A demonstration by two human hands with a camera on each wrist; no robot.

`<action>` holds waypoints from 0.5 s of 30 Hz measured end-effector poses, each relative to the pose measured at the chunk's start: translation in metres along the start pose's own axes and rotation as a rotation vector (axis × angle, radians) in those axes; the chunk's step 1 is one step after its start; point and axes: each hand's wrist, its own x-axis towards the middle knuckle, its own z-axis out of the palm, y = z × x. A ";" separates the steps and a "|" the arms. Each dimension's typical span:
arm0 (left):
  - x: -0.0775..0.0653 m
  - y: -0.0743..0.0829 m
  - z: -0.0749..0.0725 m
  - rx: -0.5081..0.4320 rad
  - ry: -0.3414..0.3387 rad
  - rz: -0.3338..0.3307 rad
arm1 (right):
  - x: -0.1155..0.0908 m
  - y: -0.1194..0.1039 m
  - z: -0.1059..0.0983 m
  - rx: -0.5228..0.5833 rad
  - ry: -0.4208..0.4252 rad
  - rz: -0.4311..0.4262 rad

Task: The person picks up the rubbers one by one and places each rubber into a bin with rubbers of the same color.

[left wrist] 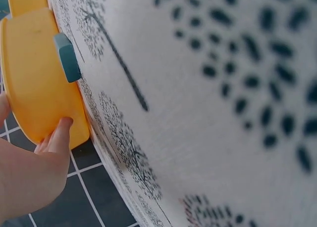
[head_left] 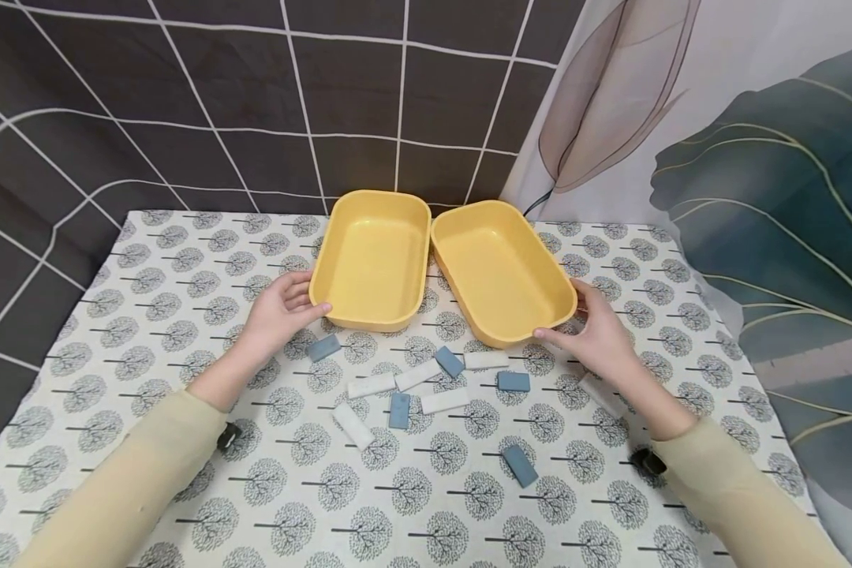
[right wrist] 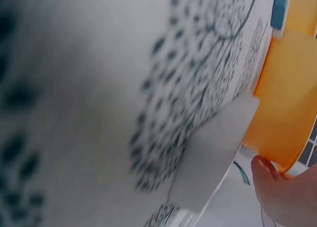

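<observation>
Two yellow plastic trays stand side by side at the back of the table, with bare insides. My left hand [head_left: 277, 314] holds the near left corner of the left tray [head_left: 372, 268], thumb at the rim and fingers along the outer side. The right tray [head_left: 500, 276] is turned at an angle, its far left corner close to the other tray. At its near right corner, my right hand [head_left: 598, 335] grips the rim and side. The left wrist view shows fingers against the tray wall [left wrist: 39, 73]; the right wrist view shows a similar hold.
Several white blocks [head_left: 445, 400] and blue blocks [head_left: 400, 410] lie scattered on the tree-print tablecloth [head_left: 284, 481] before the trays. One white block [head_left: 602, 396] lies beside the right forearm. A dark grid-patterned cloth [head_left: 341, 95] hangs behind the table.
</observation>
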 end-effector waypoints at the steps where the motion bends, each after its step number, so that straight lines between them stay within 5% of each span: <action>1: 0.000 0.000 0.000 -0.002 0.001 0.003 | 0.000 -0.002 0.001 0.002 0.003 0.002; 15: -0.002 0.001 0.000 -0.039 0.004 -0.002 | 0.006 -0.011 0.019 0.013 0.014 -0.085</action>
